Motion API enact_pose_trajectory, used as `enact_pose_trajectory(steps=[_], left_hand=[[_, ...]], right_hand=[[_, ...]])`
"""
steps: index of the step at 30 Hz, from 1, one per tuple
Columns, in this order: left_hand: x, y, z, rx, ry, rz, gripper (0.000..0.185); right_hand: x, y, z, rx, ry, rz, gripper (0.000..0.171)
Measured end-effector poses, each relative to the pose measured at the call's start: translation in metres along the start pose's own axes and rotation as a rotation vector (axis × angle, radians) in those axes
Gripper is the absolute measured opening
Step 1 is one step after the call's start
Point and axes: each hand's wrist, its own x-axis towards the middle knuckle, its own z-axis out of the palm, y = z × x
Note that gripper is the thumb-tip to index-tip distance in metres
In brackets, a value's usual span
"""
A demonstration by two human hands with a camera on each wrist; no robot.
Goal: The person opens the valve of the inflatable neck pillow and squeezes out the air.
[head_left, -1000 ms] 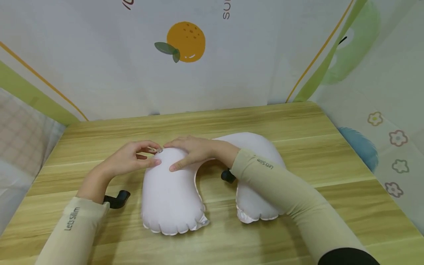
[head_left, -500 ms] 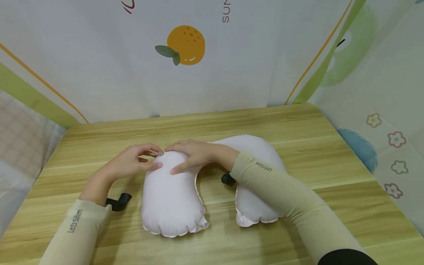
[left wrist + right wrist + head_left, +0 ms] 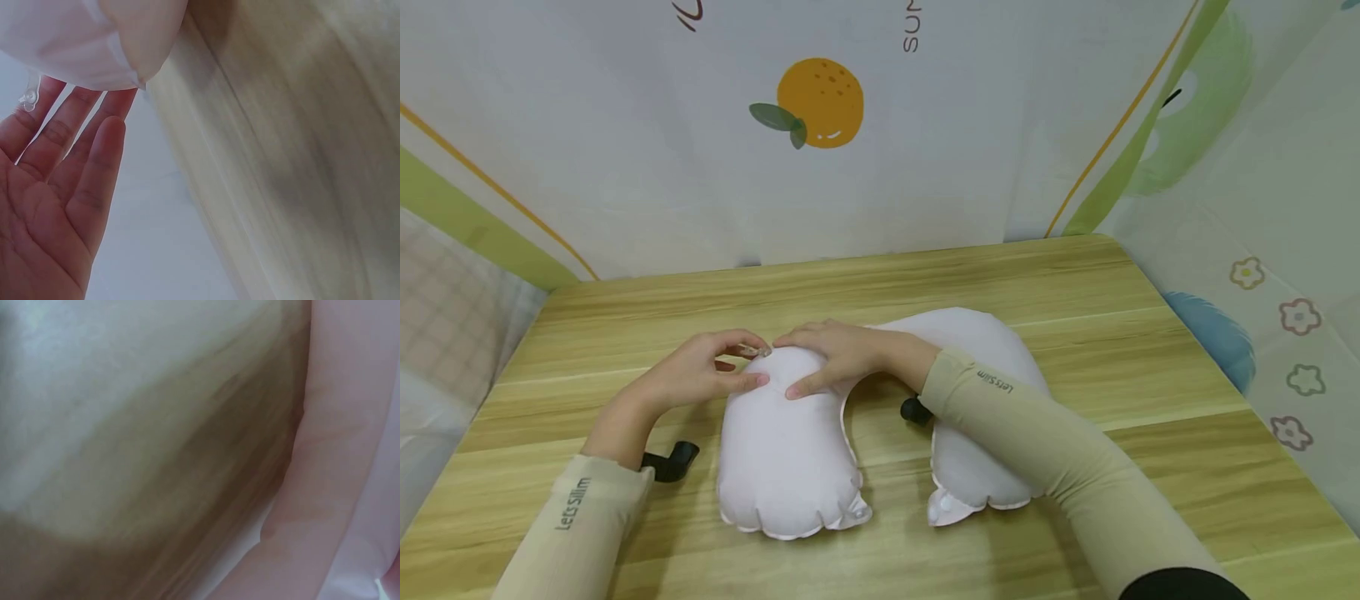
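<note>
Now both ends of the U-shaped neck pillow (image 3: 790,450) toward the person, left hand (image 3: 696,375) fingers pinching its valve (image 3: 760,351).

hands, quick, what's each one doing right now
Left hand: pinches the small clear valve at the top of the inflatable neck pillow.
Right hand: fingers fairly straight, pressing on the pillow, gripping nothing.

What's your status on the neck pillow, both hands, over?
Left hand pinching the small clear valve at the pillow's top. Right hand pressing flat on the inflated white neck pillow. Wooden table around it, nothing obstructing.
</note>
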Motion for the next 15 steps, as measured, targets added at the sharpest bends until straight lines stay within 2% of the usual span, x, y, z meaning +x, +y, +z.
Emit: enact_pose_trajectory(steps=[15], left_hand=[[0.0017, -0.0003, 0.0034, 0.027, 0.0, -0.004, 0.043]], right_hand=[[0.0005, 0.0028, 0.0043, 0.003, 0.006, -0.009, 0.08]])
